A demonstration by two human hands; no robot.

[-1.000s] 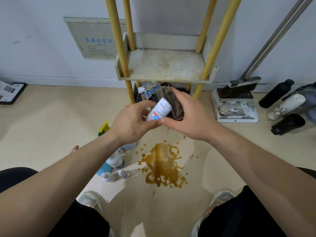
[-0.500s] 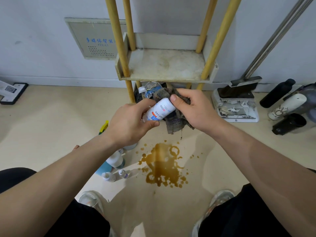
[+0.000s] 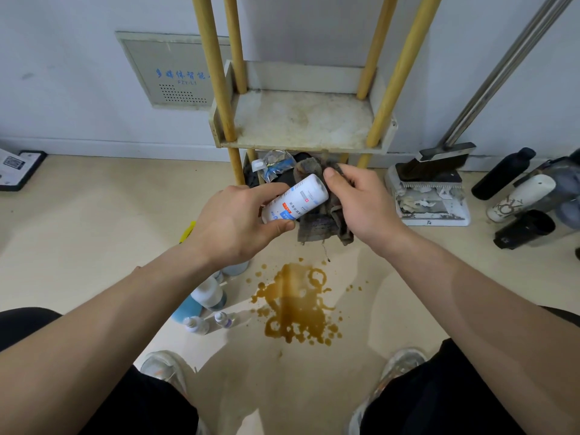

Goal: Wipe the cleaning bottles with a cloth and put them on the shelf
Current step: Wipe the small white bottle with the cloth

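Left hand grips white bottle round its lower end, bottle tilted, raised end toward right hand. Right hand clutches grey cloth, bunched behind and under the bottle, thumb at bottle's top. Bottle in air before shelf front edge. More bottles on floor beside brown spill.

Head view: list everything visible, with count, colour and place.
white bottle: 1, white, blue-red label, tilted before shelf
cloth: 1, grey-brown, behind white bottle
shelf: 1, dirty white, yellow posts, against wall
floor bottles: at least four, white and blue, under left forearm
spill: 1, brown, floor before the feet
dustpan: 1, white, right of shelf
flasks: 3, two black, one white, far right
wall panel: 1, grey, left of shelf
left-hand grip: 1, round white bottle
right-hand grip: 1, pinching cloth
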